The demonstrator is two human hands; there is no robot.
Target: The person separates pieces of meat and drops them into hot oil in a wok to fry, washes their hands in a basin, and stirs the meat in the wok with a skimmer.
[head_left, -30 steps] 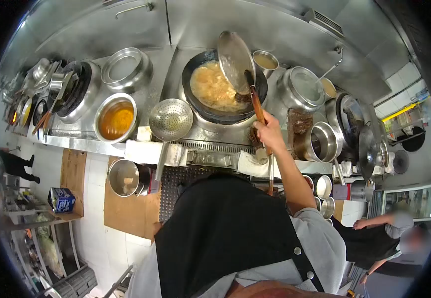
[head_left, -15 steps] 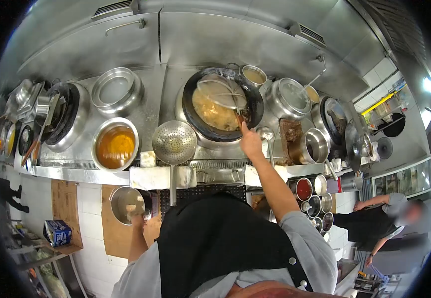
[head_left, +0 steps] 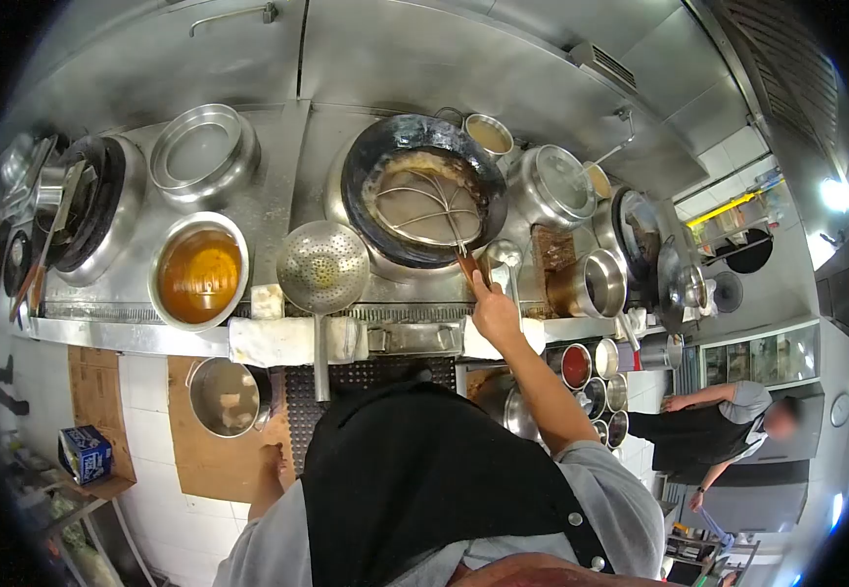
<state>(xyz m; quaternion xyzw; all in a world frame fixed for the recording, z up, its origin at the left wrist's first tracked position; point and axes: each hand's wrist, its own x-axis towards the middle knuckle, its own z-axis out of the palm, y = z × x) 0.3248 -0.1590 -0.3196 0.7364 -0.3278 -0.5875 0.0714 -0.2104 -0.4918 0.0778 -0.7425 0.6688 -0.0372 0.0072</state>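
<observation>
Now the mesh strainer lies down inside the wok, where a moment earlier it was raised and tilted above the far right side of the rim. Its round frame and curved ribs cover most of the brownish liquid, with pale froth showing at the far side; whatever lies beneath is hidden.

The right hand is closed around the strainer's wooden handle, just off the wok's near right rim. The left hand has moved away from the pot below the front edge and sits low, beside the apron. Its fingers are too small and partly turned away to tell how far they are open; nothing can be made out in it.

The wok stands near the middle of the metal surface. A steel ladle is just right of it, and a container of pale liquid sits behind its far right side. Toward the front edge, left of the wok, rests a perforated skimmer, its handle pointing over the edge; farther left is a bowl of orange liquid.
</observation>
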